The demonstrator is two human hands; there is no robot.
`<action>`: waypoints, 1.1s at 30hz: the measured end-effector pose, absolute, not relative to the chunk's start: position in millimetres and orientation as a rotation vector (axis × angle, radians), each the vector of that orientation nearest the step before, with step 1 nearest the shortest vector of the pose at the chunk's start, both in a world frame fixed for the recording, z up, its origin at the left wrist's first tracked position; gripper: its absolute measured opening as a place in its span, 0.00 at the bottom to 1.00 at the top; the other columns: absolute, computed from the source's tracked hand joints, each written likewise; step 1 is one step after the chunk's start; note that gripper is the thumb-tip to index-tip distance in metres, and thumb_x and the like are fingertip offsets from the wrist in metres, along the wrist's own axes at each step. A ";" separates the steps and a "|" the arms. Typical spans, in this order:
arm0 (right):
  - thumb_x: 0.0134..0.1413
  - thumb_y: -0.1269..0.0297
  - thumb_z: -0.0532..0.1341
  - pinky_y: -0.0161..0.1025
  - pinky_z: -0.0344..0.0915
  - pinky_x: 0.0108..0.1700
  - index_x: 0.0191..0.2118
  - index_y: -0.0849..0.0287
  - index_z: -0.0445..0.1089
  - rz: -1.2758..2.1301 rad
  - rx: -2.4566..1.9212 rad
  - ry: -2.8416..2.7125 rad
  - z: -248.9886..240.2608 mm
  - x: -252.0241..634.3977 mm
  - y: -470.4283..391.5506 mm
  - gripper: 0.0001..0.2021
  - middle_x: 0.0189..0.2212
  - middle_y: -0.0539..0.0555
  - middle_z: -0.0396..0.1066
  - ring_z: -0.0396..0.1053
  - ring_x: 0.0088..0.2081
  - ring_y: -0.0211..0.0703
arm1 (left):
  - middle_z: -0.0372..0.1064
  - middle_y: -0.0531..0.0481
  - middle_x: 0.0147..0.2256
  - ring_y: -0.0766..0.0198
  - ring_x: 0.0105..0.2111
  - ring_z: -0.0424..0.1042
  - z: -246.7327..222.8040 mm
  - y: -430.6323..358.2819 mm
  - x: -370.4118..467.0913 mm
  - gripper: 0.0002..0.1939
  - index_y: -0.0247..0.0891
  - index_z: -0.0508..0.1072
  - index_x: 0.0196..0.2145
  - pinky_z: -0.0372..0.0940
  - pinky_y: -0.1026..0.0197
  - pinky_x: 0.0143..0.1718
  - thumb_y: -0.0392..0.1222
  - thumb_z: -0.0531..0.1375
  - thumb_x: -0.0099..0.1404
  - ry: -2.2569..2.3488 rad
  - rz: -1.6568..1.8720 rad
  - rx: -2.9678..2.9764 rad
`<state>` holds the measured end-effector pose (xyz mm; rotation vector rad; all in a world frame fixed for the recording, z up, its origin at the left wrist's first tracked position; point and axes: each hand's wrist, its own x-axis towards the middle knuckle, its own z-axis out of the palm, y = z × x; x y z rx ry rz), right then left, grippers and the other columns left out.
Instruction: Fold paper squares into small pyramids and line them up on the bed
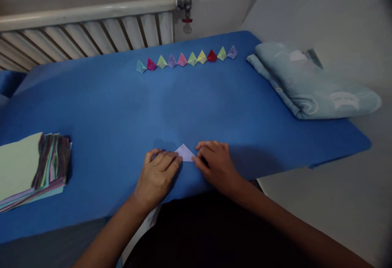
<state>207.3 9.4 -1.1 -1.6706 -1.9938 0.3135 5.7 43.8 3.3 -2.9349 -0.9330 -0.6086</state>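
Blue surface (pixel 122 108), paper (pixel 185 153) (between hands (pixel 157 174) (pixel 217 164)).

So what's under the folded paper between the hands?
The blue surface shows around the folded paper; whatever lies directly beneath it, or beneath the left hand and right hand, is covered.

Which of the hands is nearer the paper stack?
Left. The left hand is right of the paper stack, apart from it, at the folded paper's left corner; the right hand is farther right.
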 end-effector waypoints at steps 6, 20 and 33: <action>0.61 0.71 0.53 0.46 0.54 0.48 0.43 0.57 0.70 0.199 -1.504 -2.223 4.3 207.8 5.5 0.10 0.46 0.55 0.72 0.64 0.48 0.48 | 0.72 0.39 0.48 0.53 0.46 0.70 5.2 29.5 4.9 0.20 0.34 0.69 0.52 0.53 0.42 0.52 0.28 0.46 0.67 -1.004 -0.501 -2.908; 0.66 0.53 0.49 0.53 0.47 0.58 0.60 0.57 0.61 0.226 -1.462 -2.506 2.5 201.6 9.7 0.22 0.59 0.53 0.63 0.51 0.61 0.54 | 0.72 0.41 0.49 0.56 0.47 0.69 1.4 27.1 5.1 0.18 0.34 0.69 0.51 0.56 0.46 0.53 0.30 0.48 0.68 -1.009 -0.492 -2.864; 0.66 0.54 0.49 0.50 0.49 0.56 0.56 0.58 0.65 0.146 -1.391 -2.446 1.8 205.7 8.9 0.21 0.57 0.55 0.65 0.52 0.60 0.52 | 0.71 0.40 0.49 0.54 0.47 0.69 -0.7 25.9 6.5 0.18 0.33 0.69 0.51 0.56 0.45 0.52 0.30 0.48 0.67 -1.032 -0.509 -2.858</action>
